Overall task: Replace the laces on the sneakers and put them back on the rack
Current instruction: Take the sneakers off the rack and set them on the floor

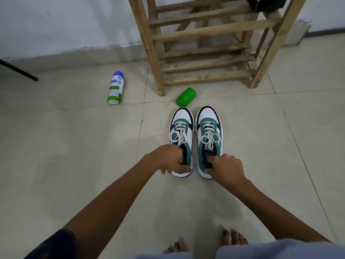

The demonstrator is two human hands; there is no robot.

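Now my left hand [169,158] has its grip hooked into the heel of the left sneaker [181,141], my right hand [226,168] likewise holding the right sneaker [209,139]. Both stand laced on the floor [74,146], near the rack [205,43].

Left hand [170,159], right hand [225,168]: outstretched, fingers curled.

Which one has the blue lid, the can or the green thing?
The white spray can, lying left of the wooden rack. The other container, near both sneakers, is green all over.
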